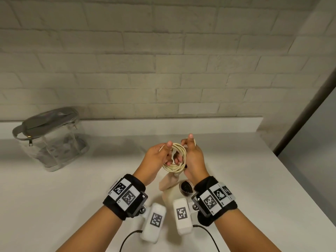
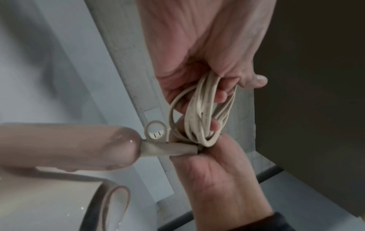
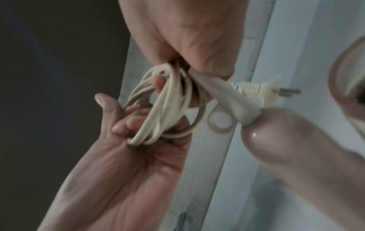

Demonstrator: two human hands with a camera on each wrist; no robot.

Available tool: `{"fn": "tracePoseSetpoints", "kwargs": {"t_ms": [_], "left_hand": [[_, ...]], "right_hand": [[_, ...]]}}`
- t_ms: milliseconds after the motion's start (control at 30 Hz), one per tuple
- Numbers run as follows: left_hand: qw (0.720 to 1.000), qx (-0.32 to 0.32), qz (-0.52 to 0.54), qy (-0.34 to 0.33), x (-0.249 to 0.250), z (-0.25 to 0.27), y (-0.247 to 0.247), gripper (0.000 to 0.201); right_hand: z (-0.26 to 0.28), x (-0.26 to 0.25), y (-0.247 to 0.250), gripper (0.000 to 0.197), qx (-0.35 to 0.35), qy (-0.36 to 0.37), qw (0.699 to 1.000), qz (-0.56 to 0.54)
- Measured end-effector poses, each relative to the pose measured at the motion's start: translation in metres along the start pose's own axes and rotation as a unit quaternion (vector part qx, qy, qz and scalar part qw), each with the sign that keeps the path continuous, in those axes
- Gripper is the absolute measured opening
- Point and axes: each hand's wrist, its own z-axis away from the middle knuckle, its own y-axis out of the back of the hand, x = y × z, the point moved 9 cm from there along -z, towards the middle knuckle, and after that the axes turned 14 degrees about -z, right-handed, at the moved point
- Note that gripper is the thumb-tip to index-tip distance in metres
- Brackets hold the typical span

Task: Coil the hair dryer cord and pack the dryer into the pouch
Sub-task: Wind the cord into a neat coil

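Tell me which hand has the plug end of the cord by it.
The right hand: the plug sticks out beside it, next to the dryer handle. The left hand grips only the cord coil.

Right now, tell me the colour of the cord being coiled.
Cream, off-white. The cord shows best in the head view, looped between both hands.
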Motion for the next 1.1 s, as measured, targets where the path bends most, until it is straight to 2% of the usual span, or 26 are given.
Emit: {"fn": "tracePoseSetpoints", "kwargs": {"t_ms": [67, 133, 267, 400, 500, 567, 600, 667, 733, 800, 933, 1000, 1067, 1100], "left_hand": [[1.000, -0.006, -0.019, -0.006, -0.002, 0.000, 0.003, 0.037], [1.000, 0.001, -0.006, -0.010, -0.005, -0.001, 0.010, 0.032], [0.999, 0.002, 0.026, -0.018, -0.004, -0.001, 0.021, 0.028], [0.999, -0.026, 0.029, -0.022, -0.002, 0.005, 0.021, 0.028], [0.999, -0.032, 0.032, -0.022, -0.001, 0.009, 0.020, 0.026], [0.999, -0.037, 0.014, -0.030, 0.002, 0.009, 0.017, 0.025], [0.999, -0.041, 0.002, -0.034, 0.004, 0.009, 0.015, 0.026], [0.998, -0.044, -0.014, -0.038, 0.008, 0.008, 0.013, 0.028], [0.998, -0.039, -0.018, -0.044, 0.010, 0.006, 0.013, 0.029], [0.998, -0.018, -0.039, -0.050, 0.010, 0.005, 0.016, 0.028], [0.994, 0.032, -0.072, -0.071, 0.009, 0.001, 0.026, 0.022], [0.992, 0.044, -0.079, -0.086, 0.007, -0.002, 0.030, 0.030], [0.989, 0.052, -0.096, -0.095, 0.005, -0.002, 0.031, 0.023], [0.989, 0.052, -0.103, -0.095, 0.005, -0.003, 0.030, 0.019]], "right_hand": [[0.000, -0.002, 0.000, 0.032, -0.024, -0.012, 1.000, 0.016], [-0.001, -0.005, 0.002, 0.025, -0.046, -0.034, 0.998, -0.013], [-0.017, -0.012, 0.017, 0.027, -0.054, -0.071, 0.971, -0.222], [-0.039, -0.029, 0.036, 0.023, -0.032, -0.074, 0.941, -0.328], [-0.049, -0.046, 0.045, 0.023, -0.018, -0.066, 0.969, -0.238], [-0.048, -0.048, 0.037, 0.019, -0.034, -0.062, 0.995, -0.070], [-0.043, -0.048, 0.029, 0.025, -0.050, -0.057, 0.996, 0.050], [-0.031, -0.044, 0.007, 0.035, -0.106, -0.032, 0.956, 0.273], [-0.016, -0.035, -0.015, 0.027, -0.189, 0.004, 0.905, 0.381], [-0.007, -0.026, -0.021, 0.026, -0.245, 0.016, 0.878, 0.410], [0.004, -0.025, -0.026, 0.021, -0.274, -0.008, 0.896, 0.348], [0.007, -0.029, -0.028, 0.023, -0.276, -0.015, 0.899, 0.339], [0.012, -0.032, -0.035, 0.031, -0.300, -0.002, 0.897, 0.324], [0.016, -0.031, -0.040, 0.029, -0.319, -0.002, 0.896, 0.310]]}}
